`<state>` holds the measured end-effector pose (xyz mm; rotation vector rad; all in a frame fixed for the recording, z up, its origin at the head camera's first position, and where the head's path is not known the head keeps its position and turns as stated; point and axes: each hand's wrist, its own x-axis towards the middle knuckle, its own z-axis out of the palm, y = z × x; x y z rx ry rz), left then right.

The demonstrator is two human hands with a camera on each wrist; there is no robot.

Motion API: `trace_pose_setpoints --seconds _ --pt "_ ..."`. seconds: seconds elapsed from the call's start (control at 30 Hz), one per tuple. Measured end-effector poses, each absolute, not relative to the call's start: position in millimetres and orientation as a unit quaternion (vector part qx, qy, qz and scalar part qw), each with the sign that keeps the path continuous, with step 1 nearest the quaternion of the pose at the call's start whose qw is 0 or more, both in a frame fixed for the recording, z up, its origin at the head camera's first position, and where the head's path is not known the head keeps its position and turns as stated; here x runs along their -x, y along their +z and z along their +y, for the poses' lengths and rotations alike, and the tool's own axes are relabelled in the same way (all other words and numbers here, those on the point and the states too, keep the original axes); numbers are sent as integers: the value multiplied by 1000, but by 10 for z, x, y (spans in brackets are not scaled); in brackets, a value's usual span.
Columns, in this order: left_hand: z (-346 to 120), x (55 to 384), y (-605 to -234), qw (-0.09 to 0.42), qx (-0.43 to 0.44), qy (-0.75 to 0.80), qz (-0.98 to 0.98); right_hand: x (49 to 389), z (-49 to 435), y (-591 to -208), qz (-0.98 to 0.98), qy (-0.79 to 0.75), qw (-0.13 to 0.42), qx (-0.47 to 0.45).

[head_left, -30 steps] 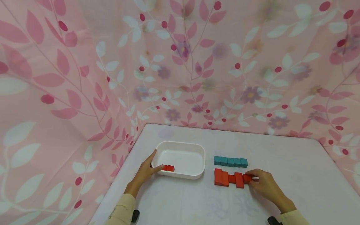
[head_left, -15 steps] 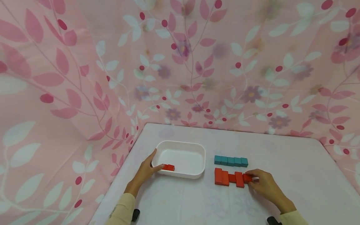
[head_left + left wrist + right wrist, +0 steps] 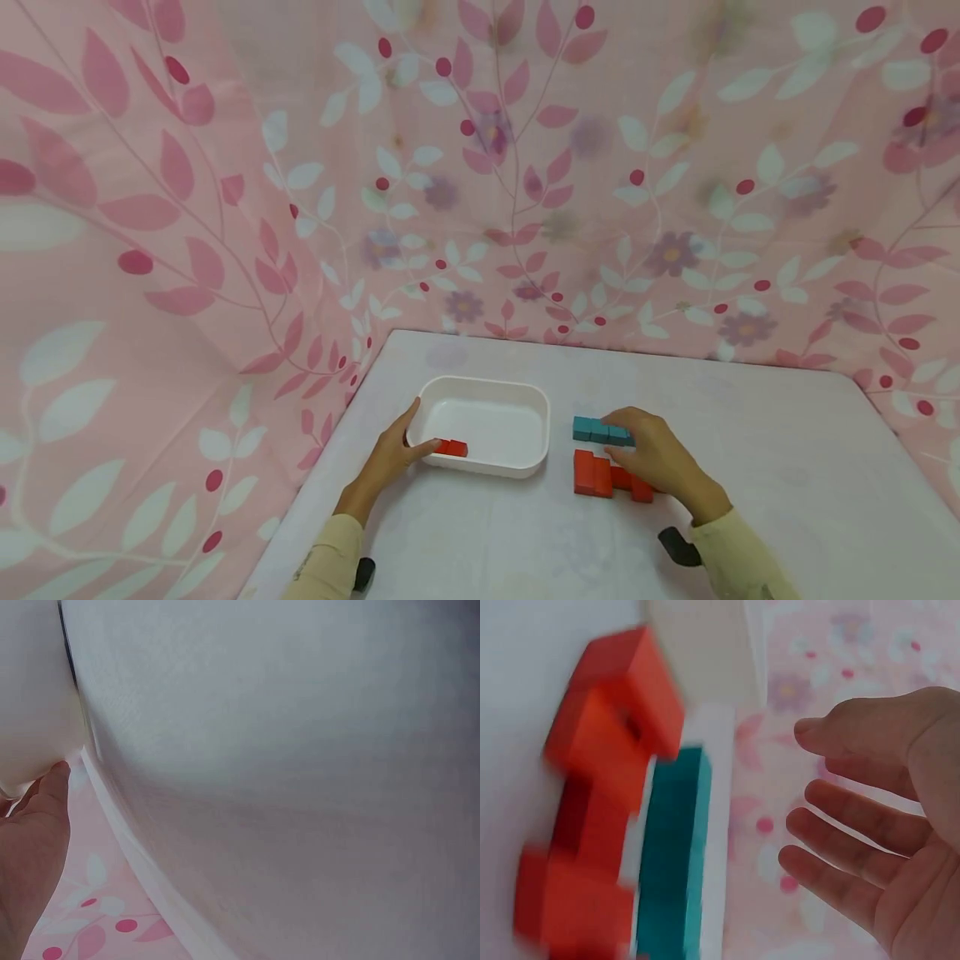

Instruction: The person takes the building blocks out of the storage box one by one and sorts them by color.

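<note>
My left hand (image 3: pixel 385 461) grips the left end of a white tray (image 3: pixel 483 470), thumb over the rim near two red blocks (image 3: pixel 457 448) inside. In the left wrist view its fingers (image 3: pixel 49 787) lie against the pale outer wall. My right hand (image 3: pixel 656 454) hovers over the right ends of a teal block row (image 3: pixel 591 429) and an uneven red block row (image 3: pixel 592 475), hiding part of both. Its fingers are loosely spread with nothing between them in the right wrist view, beside the teal row (image 3: pixel 671 855) and the blurred red row (image 3: pixel 585 900).
A white cloth (image 3: pixel 480 542) covers the table. Pink floral fabric (image 3: pixel 525 208) hangs behind it and along the left. The tray stands to the left of both block rows. A dark wrist device (image 3: pixel 678 547) sits under the right wrist.
My right hand has left the red block at the row's right end and moved left and slightly away from me, over the teal row. The left hand stays on the tray.
</note>
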<state>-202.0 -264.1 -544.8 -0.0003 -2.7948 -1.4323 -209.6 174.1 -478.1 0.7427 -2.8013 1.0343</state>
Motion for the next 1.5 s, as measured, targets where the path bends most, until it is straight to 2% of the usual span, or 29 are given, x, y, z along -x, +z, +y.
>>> trace_pose_setpoints --seconds 0.33,0.5,0.67,1.1,1.37,1.5 --pt "-2620 2028 -5457 5 3 -467 -884 2305 772 -4704 -882 378 -19 -280" --pt "-2638 2014 -5442 7 -2 -468 -883 2370 397 -4714 -863 380 -19 -332" --pt "-2645 2011 -5440 5 -13 -461 -887 2417 108 -4764 -851 379 -43 -362" --pt "-2648 2045 -5460 15 11 -451 -892 2507 -333 -4984 -842 352 -83 -400" --pt "-2643 2044 -5453 16 14 -455 -890 2611 -420 -5048 -846 349 -141 -377" --pt "-2651 2036 -5448 26 25 -454 -890 2639 -466 -5101 -843 342 -136 -392"
